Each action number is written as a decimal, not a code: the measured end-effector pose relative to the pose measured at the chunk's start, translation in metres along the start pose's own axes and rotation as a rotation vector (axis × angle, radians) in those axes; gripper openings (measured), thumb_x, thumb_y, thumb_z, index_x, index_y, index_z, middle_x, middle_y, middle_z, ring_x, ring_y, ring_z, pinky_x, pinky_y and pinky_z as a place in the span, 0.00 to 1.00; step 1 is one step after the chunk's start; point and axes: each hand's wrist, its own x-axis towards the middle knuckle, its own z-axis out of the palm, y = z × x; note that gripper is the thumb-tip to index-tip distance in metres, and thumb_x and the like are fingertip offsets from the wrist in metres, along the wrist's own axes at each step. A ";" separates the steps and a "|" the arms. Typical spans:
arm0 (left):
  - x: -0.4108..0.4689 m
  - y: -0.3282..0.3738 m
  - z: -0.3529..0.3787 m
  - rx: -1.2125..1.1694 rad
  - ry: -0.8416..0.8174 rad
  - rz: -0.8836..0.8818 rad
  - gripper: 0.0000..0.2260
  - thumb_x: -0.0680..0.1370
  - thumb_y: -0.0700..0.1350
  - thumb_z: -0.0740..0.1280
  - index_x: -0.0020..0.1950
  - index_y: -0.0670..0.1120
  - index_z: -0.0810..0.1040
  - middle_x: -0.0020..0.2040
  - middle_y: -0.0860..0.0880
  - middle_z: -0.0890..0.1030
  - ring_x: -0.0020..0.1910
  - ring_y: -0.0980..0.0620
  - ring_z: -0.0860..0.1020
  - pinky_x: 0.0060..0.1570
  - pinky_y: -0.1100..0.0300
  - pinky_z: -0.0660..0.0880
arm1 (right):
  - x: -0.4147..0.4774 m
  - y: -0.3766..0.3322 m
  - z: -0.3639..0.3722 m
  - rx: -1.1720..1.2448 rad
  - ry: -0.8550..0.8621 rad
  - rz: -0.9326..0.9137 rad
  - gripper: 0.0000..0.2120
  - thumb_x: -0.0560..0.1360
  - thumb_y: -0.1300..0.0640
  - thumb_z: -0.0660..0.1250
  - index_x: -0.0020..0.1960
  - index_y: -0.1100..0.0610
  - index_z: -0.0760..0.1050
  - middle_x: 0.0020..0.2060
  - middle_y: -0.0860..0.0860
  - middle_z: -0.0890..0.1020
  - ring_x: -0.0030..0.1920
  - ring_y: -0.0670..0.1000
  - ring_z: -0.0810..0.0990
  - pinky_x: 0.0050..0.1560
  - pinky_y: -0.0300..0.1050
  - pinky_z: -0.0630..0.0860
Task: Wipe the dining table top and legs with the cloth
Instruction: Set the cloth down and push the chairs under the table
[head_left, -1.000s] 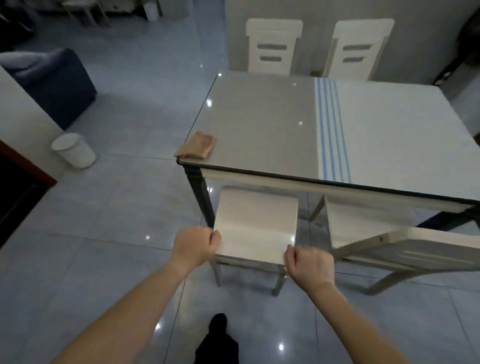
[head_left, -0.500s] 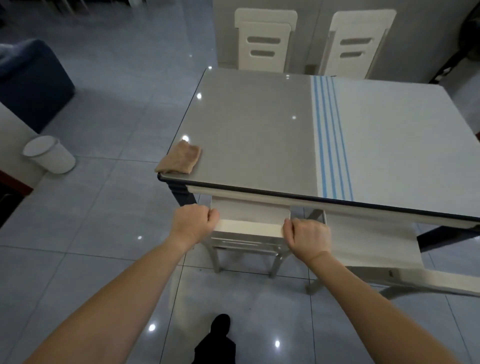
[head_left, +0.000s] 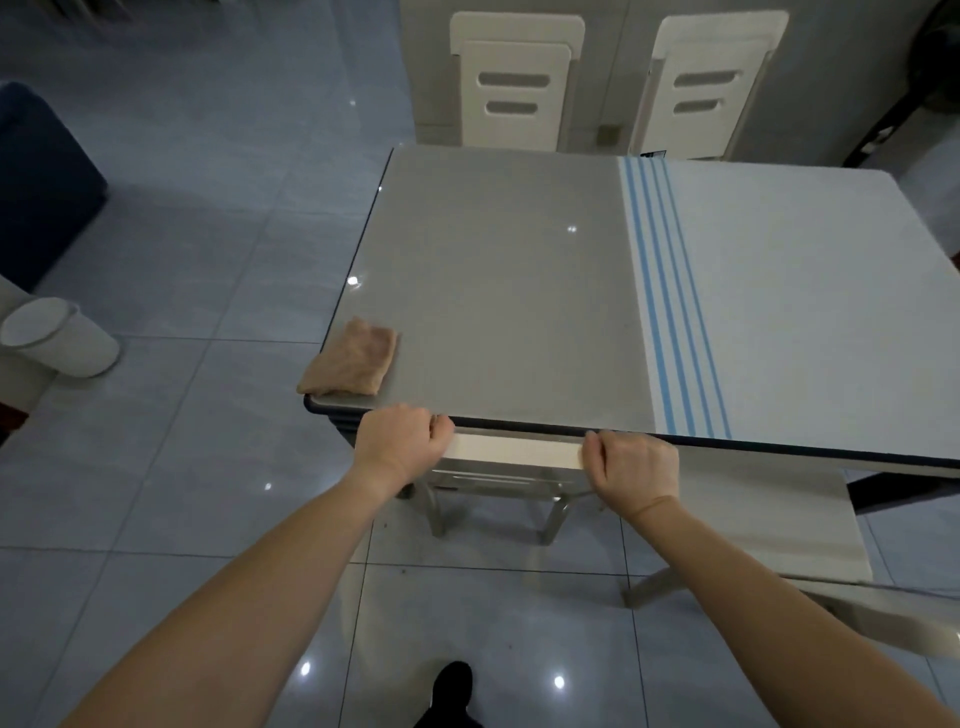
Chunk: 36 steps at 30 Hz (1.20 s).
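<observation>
Cloth (head_left: 349, 364) lies folded on the table (head_left: 498, 291) corner, just left of the left hand (head_left: 397, 447); both hands, right hand (head_left: 635, 463) included, clamp the chair (head_left: 514, 451) back.

No writing, label, brand or number can be read anywhere in this view — not on the table top (head_left: 498, 291), not on the folded cloth (head_left: 350, 361) at its near left corner, not on the white chairs (head_left: 511, 91) behind it. The only marking on the table is a band of plain blue stripes (head_left: 670, 291), which carries no letters. A small dark patch (head_left: 653, 154) at the table's far edge — possibly a tag or sticker — is too small and blurred to make out.
</observation>
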 end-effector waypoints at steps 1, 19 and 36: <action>0.002 0.000 0.001 -0.003 -0.004 0.003 0.21 0.75 0.53 0.54 0.28 0.44 0.73 0.26 0.47 0.76 0.26 0.48 0.73 0.24 0.61 0.59 | 0.002 0.000 0.000 -0.003 0.014 -0.003 0.25 0.76 0.49 0.53 0.23 0.55 0.70 0.17 0.51 0.71 0.18 0.54 0.69 0.24 0.35 0.55; -0.010 0.005 -0.019 -0.506 -0.017 0.122 0.10 0.78 0.46 0.60 0.50 0.45 0.80 0.49 0.45 0.82 0.51 0.45 0.77 0.49 0.54 0.70 | -0.037 -0.022 -0.050 0.723 0.026 0.320 0.12 0.79 0.55 0.63 0.61 0.55 0.76 0.55 0.48 0.79 0.57 0.45 0.75 0.59 0.42 0.70; -0.297 0.050 0.111 -0.919 -0.763 -0.193 0.10 0.79 0.36 0.59 0.43 0.43 0.78 0.43 0.42 0.80 0.38 0.47 0.74 0.39 0.59 0.70 | -0.508 -0.032 -0.067 1.289 0.258 1.630 0.09 0.81 0.62 0.59 0.46 0.63 0.77 0.42 0.61 0.81 0.40 0.57 0.79 0.40 0.45 0.75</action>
